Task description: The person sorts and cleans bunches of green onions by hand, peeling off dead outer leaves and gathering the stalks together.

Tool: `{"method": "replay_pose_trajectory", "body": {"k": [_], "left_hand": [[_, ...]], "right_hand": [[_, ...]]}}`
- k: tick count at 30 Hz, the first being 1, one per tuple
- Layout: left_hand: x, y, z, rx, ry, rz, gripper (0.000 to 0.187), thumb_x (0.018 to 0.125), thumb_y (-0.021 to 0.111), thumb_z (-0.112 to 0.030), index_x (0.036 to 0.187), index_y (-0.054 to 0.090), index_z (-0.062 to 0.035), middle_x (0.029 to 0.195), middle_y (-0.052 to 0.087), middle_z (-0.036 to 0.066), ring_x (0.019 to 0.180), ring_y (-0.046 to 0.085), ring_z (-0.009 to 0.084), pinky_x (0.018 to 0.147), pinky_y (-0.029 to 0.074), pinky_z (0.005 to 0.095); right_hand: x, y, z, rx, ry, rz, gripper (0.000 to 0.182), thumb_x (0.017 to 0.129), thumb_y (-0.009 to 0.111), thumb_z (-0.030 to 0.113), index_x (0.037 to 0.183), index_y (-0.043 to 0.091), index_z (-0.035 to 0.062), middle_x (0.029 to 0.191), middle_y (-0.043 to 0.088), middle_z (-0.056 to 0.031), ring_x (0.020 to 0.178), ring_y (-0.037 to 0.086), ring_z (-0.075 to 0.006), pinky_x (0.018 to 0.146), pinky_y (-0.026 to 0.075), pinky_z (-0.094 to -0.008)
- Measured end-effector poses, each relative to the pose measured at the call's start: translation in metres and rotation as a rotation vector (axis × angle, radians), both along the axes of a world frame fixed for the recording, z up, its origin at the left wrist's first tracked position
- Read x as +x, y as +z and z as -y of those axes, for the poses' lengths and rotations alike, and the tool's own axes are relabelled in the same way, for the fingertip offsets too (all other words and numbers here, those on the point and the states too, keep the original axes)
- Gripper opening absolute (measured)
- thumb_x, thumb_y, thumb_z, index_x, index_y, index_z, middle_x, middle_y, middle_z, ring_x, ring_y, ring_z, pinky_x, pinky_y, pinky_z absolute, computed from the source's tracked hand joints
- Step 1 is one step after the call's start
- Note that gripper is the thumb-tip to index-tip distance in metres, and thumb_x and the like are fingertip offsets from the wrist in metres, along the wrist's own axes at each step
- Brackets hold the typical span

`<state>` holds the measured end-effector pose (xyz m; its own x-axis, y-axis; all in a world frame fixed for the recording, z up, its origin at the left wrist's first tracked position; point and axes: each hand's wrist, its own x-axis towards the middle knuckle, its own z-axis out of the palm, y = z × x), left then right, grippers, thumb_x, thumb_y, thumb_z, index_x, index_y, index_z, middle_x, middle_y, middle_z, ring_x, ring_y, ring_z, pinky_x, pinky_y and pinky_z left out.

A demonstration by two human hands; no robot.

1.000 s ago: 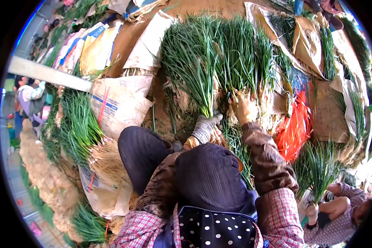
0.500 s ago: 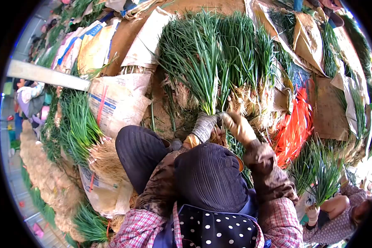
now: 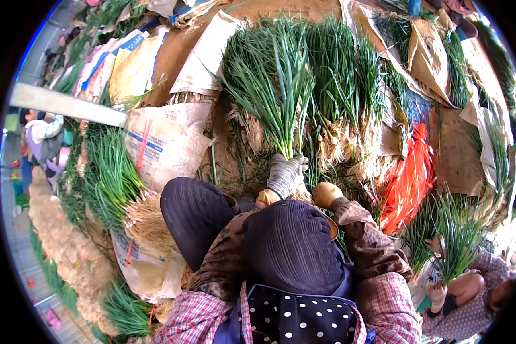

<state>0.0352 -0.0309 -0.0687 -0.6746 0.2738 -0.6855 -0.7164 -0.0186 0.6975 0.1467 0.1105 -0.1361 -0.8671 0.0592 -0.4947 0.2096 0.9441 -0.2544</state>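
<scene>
My left hand, in a grey glove, is closed around the lower stems of a bunch of green onions. The leaves fan out away from me, over the pile behind; pale roots show below the hand, by my knee. My right hand, in a tan glove, is curled like a fist just right of those roots, beside my knee. Its fingertips are turned away, so whatever it may hold is hidden. Past both hands lies a row of green onions with their straw-coloured roots toward me.
Red plastic strips lie in a heap to the right. On the left are a printed sack and another onion bundle. A co-worker's gloved hand holds onions at lower right. A pale beam crosses the left side.
My right hand has come away from my left hand, moving down toward my knee. The held bunch has shifted slightly left, its leaves spreading wider.
</scene>
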Motion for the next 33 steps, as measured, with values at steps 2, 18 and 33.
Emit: {"method": "replay_pose_trajectory", "body": {"k": [2, 18, 33], "left_hand": [[0.002, -0.006, -0.001, 0.166, 0.057, 0.074, 0.022, 0.082, 0.068, -0.007, 0.096, 0.056, 0.0062, 0.084, 0.066, 0.018, 0.070, 0.068, 0.0263, 0.056, 0.056, 0.0350], [0.004, 0.013, -0.002, 0.144, -0.002, 0.134, 0.028, 0.074, 0.078, -0.016, 0.093, 0.065, -0.0003, 0.080, 0.066, 0.013, 0.066, 0.063, 0.0206, 0.050, 0.056, 0.0339], [-0.009, -0.011, 0.001, -0.412, -0.328, -0.047, 0.048, 0.070, 0.078, -0.026, 0.094, 0.053, 0.0071, 0.082, 0.063, 0.018, 0.066, 0.061, 0.0240, 0.056, 0.050, 0.0364]], "right_hand": [[-0.013, 0.030, -0.002, 0.149, -0.076, -0.055, 0.039, 0.086, 0.060, 0.033, 0.120, 0.056, 0.0135, 0.066, 0.064, -0.0077, 0.056, 0.062, -0.0197, 0.052, 0.052, -0.0346], [0.010, 0.116, 0.016, -0.709, -0.352, -0.327, 0.023, 0.085, 0.066, 0.025, 0.096, 0.069, 0.0054, 0.081, 0.069, -0.0137, 0.069, 0.067, -0.0191, 0.063, 0.054, -0.0314], [-0.078, 0.086, 0.009, -0.432, -0.610, -0.455, 0.029, 0.085, 0.064, 0.026, 0.095, 0.067, -0.0012, 0.079, 0.068, -0.0144, 0.072, 0.065, -0.0231, 0.069, 0.051, -0.0326]]}}
